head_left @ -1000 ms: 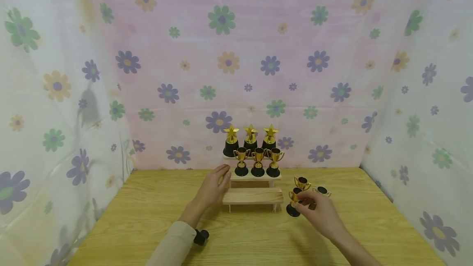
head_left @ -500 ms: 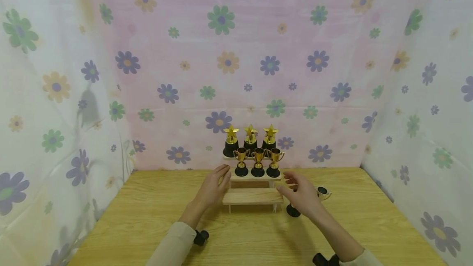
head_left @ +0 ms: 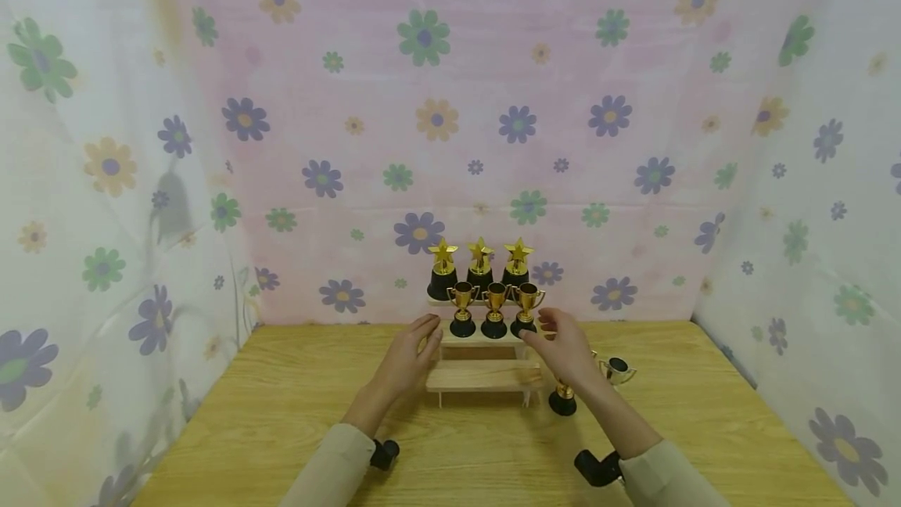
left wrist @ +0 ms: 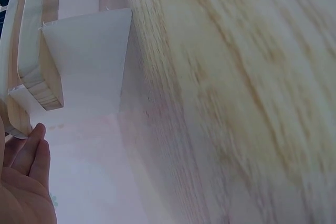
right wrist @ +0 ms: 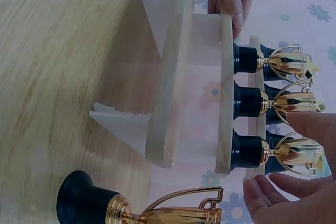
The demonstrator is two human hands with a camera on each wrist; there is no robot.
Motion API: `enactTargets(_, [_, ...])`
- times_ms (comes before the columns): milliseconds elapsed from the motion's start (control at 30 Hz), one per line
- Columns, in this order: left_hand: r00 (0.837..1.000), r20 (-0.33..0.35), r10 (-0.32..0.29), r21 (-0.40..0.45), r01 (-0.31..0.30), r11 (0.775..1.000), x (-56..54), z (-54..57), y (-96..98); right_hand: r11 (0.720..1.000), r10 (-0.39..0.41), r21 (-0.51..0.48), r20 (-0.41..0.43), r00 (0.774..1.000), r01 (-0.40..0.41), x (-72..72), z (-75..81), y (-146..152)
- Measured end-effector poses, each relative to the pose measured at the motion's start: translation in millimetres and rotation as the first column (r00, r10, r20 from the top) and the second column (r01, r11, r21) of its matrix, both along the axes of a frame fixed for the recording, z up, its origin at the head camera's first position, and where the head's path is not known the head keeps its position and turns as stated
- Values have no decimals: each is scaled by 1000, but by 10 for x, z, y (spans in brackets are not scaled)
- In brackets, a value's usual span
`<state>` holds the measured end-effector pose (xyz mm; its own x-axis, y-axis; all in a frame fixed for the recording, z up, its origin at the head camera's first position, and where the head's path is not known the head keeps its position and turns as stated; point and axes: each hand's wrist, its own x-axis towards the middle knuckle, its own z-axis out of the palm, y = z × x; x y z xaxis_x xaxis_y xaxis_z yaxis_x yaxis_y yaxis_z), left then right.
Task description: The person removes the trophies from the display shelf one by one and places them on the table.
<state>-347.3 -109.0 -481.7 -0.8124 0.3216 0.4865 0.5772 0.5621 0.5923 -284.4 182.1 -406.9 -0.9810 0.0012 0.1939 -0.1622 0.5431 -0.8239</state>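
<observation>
A three-tier wooden stand (head_left: 486, 374) has star trophies (head_left: 481, 264) on its top tier and gold cup trophies (head_left: 496, 305) on its middle tier. My left hand (head_left: 408, 354) rests at the left end of the middle tier, its fingers (left wrist: 37, 156) fairly straight against the wood. Around the rightmost cup trophy (right wrist: 294, 151) I hold my right hand (head_left: 565, 346), thumb in front and fingers on the far side. The wrist view shows a gap there, without a clear grip. The lowest tier (right wrist: 170, 77) carries nothing.
On the table right of the stand, another gold cup trophy (head_left: 563, 399) stands partly behind my right hand. A silver-looking cup (head_left: 618, 370) is beyond it. Flowered cloth (head_left: 422, 100) encloses the table at the back and sides.
My right hand has let go of the cup trophy on the table and moved up and left to the rightmost cup on the middle tier. My left hand stays at the stand.
</observation>
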Motion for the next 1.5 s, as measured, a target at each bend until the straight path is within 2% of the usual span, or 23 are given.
enactTargets(300, [1000,-15,15,-4,-15,1000,11,8,5,1000,-22,-15,43,999,23,-97,53,-70])
enactTargets(767, [1000,15,19,-20,-18,1000,17,34,11,995,-96,36,27,995,95,-207,38,-117])
enactTargets(933, [1000,4,21,-24,-21,1000,14,27,11,992,-117,45,17,993,116,-256,13,-115])
enactTargets(1233, [999,33,15,3,-15,1000,28,31,14,992,-125,28,-2,992,125,-302,-32,-103])
enactTargets(1500, [1000,22,19,-1,-19,1000,24,30,14,991,-128,36,-4,992,128,-318,-46,-99])
